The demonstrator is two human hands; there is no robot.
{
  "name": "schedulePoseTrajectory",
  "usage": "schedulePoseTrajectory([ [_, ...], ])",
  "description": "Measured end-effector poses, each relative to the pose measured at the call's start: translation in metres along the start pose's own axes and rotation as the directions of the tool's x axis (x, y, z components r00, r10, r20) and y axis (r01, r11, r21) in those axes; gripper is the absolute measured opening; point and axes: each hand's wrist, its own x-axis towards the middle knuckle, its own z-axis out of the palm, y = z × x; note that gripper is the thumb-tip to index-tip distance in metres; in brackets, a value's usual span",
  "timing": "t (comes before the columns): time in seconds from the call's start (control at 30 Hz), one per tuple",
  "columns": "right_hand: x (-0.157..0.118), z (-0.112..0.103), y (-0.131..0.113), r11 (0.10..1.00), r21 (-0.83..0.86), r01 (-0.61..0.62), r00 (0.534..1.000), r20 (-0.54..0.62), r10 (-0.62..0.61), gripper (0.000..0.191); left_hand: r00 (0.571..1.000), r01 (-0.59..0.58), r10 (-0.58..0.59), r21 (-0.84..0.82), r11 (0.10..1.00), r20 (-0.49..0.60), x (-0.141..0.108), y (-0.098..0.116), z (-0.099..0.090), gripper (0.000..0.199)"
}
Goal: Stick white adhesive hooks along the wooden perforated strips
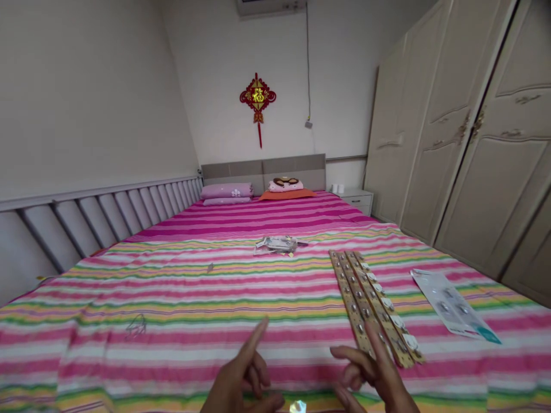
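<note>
The left hand (pixel 243 381) is hanging empty above the striped bed (pixel 172 321), its index finger pointing up and the others loosely curled. The right hand (pixel 370 373) is holding nothing, its fingers parted, just beside the tan blister strips (pixel 370 304) lying on the bed. A crumpled foil pile (pixel 279 245) is lying beyond them, and a printed sheet (pixel 451 304) is lying to their right.

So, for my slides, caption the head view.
Left hand and right hand above a striped bedspread beside studded tan strips.

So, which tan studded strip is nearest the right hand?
The leftmost strip, its lower end beside the right hand; the others lie further right.
</note>
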Motion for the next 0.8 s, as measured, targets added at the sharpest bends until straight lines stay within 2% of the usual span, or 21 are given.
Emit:
schedulePoseTrajectory([
  [0.03, 0.005, 0.007, -0.011, 0.998, -0.023, 0.065, 0.998, -0.021, -0.066, 0.101, 0.993, -0.059, 0.06, 0.021, 0.998, -0.104, 0.001, 0.012, -0.003, 0.097],
  [0.07, 0.009, 0.013, -0.02, 0.992, -0.044, 0.118, 0.992, -0.036, -0.12, 0.103, 0.968, -0.105, 0.111, 0.038, 0.994, -0.224, 0.002, 0.021, -0.004, 0.103],
  [0.13, 0.016, 0.022, -0.03, 0.978, -0.09, 0.188, 0.98, -0.041, -0.192, 0.104, 0.893, -0.155, 0.165, 0.06, 0.986, -0.418, 0.004, 0.031, -0.003, 0.108],
  [0.2, 0.022, 0.027, -0.03, 0.959, -0.147, 0.242, 0.97, 0.007, -0.244, 0.103, 0.848, -0.159, 0.17, 0.065, 0.985, -0.501, 0.008, 0.028, 0.0, 0.107],
  [0.27, 0.028, 0.029, -0.022, 0.94, -0.23, 0.254, 0.967, 0.078, -0.242, 0.099, 0.854, -0.13, 0.146, 0.067, 0.989, -0.499, 0.015, 0.016, 0.002, 0.105],
  [0.33, 0.034, 0.029, -0.009, 0.92, -0.333, 0.208, 0.976, 0.127, -0.176, 0.093, 0.872, -0.072, 0.099, 0.073, 0.995, -0.48, 0.023, -0.001, 0.002, 0.102],
  [0.43, 0.04, 0.026, 0.019, 0.881, -0.458, 0.116, 0.985, 0.165, -0.044, 0.088, 0.896, 0.03, 0.015, 0.093, 0.995, -0.444, 0.033, -0.028, 0.0, 0.1],
  [0.57, 0.042, 0.02, 0.053, 0.845, -0.532, 0.062, 0.981, 0.189, 0.047, 0.091, 0.911, 0.126, -0.059, 0.14, 0.982, -0.407, 0.038, -0.054, -0.002, 0.099],
  [0.67, 0.04, 0.017, 0.066, 0.823, -0.565, 0.061, 0.976, 0.205, 0.069, 0.091, 0.913, 0.146, -0.084, 0.129, 0.981, -0.398, 0.039, -0.064, -0.002, 0.1],
  [0.8, 0.04, 0.017, 0.068, 0.802, -0.594, 0.064, 0.973, 0.214, 0.082, 0.092, 0.921, 0.16, -0.102, 0.126, 0.979, -0.376, 0.04, -0.067, -0.002, 0.102],
])
